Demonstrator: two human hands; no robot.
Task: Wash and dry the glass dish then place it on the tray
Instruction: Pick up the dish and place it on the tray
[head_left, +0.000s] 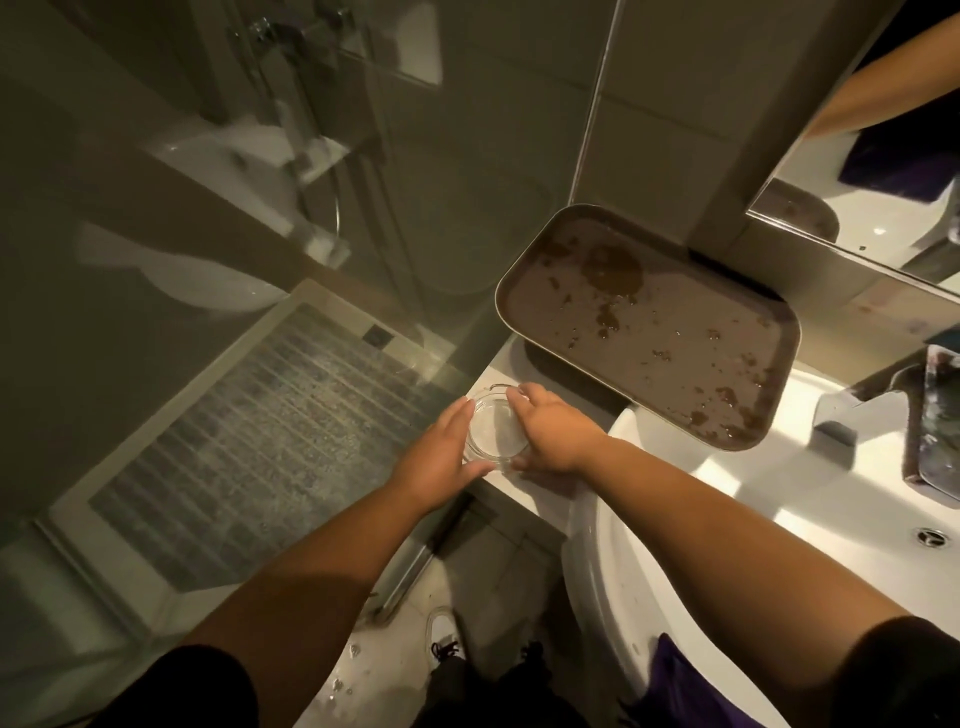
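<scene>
A small round clear glass dish (493, 428) sits at the left corner of the white counter, beside the basin. My left hand (441, 457) cups its left side, thumb along the near rim. My right hand (550, 431) grips its right side, fingers over the far rim. A brown rectangular tray (675, 332) lies on the counter just beyond and to the right of the dish; its surface is wet with droplets and a puddle.
The white basin (810, 499) with a drain (930, 535) lies to the right, under a chrome tap (872, 400). A mirror (883, 156) hangs above. A glass shower screen (260, 208) stands left. A purple cloth (675, 686) hangs over the basin's near edge.
</scene>
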